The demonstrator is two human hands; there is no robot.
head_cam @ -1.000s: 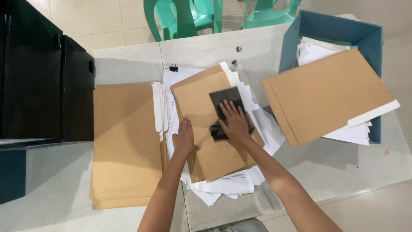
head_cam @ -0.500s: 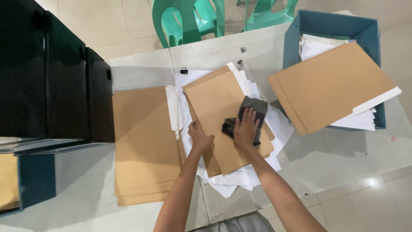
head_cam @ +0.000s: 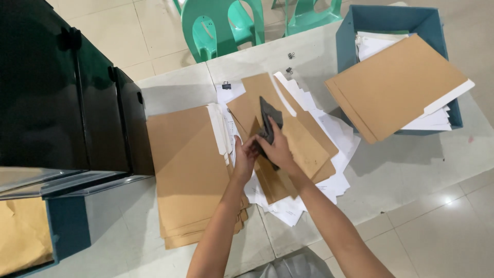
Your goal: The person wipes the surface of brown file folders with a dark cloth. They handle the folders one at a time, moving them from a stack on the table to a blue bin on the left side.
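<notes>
Your right hand [head_cam: 278, 149] is closed around a dark grey cloth [head_cam: 269, 119], holding it up so it stands on edge above the top brown folder [head_cam: 303, 141]. Your left hand [head_cam: 245, 154] is pinched on that folder's near-left edge, just beside the right hand, the two almost touching. The folder lies on a loose spread of white papers [head_cam: 334, 154] in the middle of the tabletop [head_cam: 411, 164]. To the left sits a neater stack of brown folders [head_cam: 188, 170] (white tabs along its far-right edge). A blue bin [head_cam: 391, 18] at the far right carries another brown folder [head_cam: 396, 85] over papers.
</notes>
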